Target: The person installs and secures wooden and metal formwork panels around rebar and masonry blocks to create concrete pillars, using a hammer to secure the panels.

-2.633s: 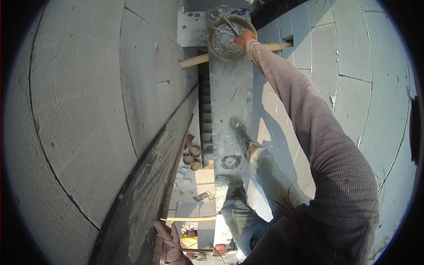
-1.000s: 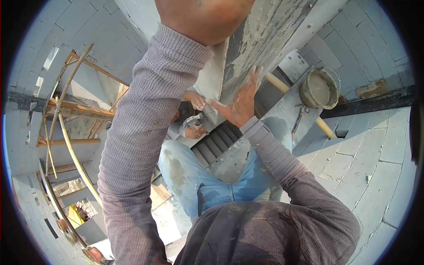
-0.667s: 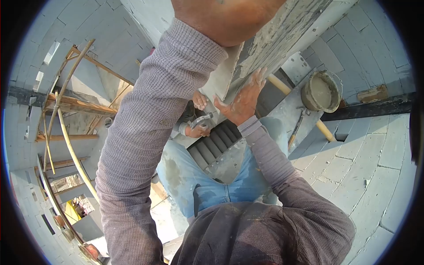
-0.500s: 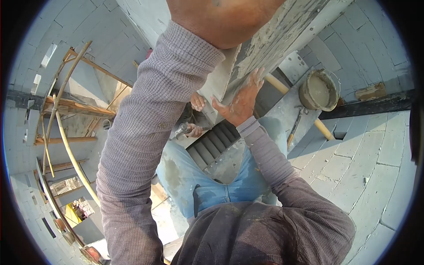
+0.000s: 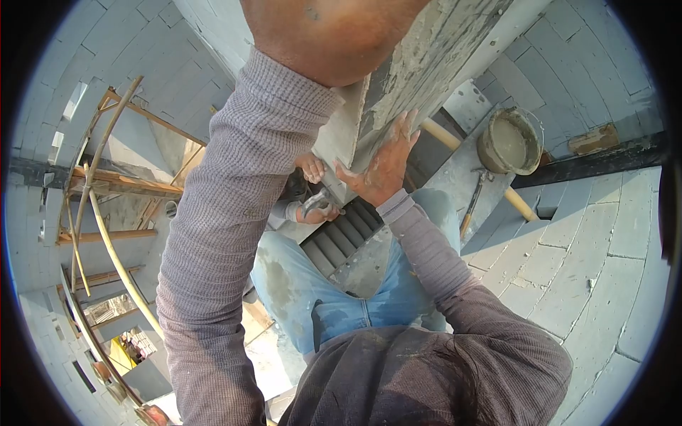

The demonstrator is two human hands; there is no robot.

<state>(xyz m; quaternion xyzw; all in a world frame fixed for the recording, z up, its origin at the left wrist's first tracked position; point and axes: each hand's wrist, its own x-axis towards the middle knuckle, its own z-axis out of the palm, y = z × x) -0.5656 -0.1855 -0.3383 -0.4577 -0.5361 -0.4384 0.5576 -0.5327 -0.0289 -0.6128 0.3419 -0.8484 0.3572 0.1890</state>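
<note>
My left hand (image 5: 334, 35) reaches up at the top edge, close to a tall mortar-streaked slab (image 5: 433, 60). Only its back and wrist show; the fingers are out of sight. Lower down, my right hand (image 5: 380, 163) lies against the slab's lower corner, fingers stretched along one face and thumb spread to the other side. Below the slab, another person's hand (image 5: 310, 167) is near its edge. That person's other hand (image 5: 323, 213) grips a grey metal tool (image 5: 312, 201) that looks like a hammer.
A bucket of grey mortar (image 5: 510, 142) stands on a plank platform (image 5: 490, 186) at right, beside a wooden-handled tool (image 5: 472, 206). Grey steps (image 5: 341, 241) lie below between my knees. Bamboo poles (image 5: 117, 248) and a timber-framed opening (image 5: 128, 181) are at left; block walls (image 5: 590, 248) surround.
The view has shifted slightly, and my left hand appears farther left. The other person's tool has come up into clearer view beside the slab. My right hand stays on the slab's corner.
</note>
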